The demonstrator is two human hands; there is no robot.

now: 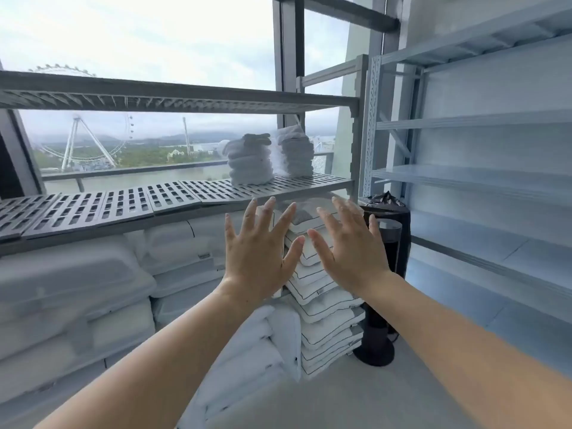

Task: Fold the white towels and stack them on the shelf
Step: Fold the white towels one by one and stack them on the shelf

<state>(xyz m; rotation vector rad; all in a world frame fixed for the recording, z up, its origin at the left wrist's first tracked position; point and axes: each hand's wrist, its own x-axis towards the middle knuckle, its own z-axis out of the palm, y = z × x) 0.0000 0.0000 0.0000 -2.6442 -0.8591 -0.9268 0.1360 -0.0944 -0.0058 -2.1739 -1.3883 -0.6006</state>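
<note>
Facing a tall window [139,41] that fills the upper left w/ overcast sky and a Ferris wheel [89,140] beyond the glass. Standing before a grey slotted shelf [123,202] that runs across the middle of the view in front of that window, w/ an upper tier [154,97] above it. Passing over pale metal shelving [483,178] at right. Looking down on bagged pillows [77,274] packed under the grey shelf, plus a pile of dark-piped cushions [328,308] beside them, prob. stored low to leave the open tier for linen. Catching a black cylindrical stand [383,305] btwn cushions and pale shelving. Finding the left towel stack [250,162] and right towel stack [294,153], both white, at the right end of the grey shelf, just beside each other, poss. touching. Noting the left one leaning a little and looking loosely folded, the right one squarer, near the corner post [356,125]. Reading that side-by-side placement as prob. for steadiness. Reaching fwd w/ left hand [257,252] and right hand [349,246], both raised palms-away just below the shelf edge, fingers straight and fanned apart, thumbs nearly meeting, gripping nothing and touching nothing as far as visible. Judging from empty, spread hands aimed toward the piles: prob. getting ready to steady or square the stacks, not bringing a fresh towel
</note>
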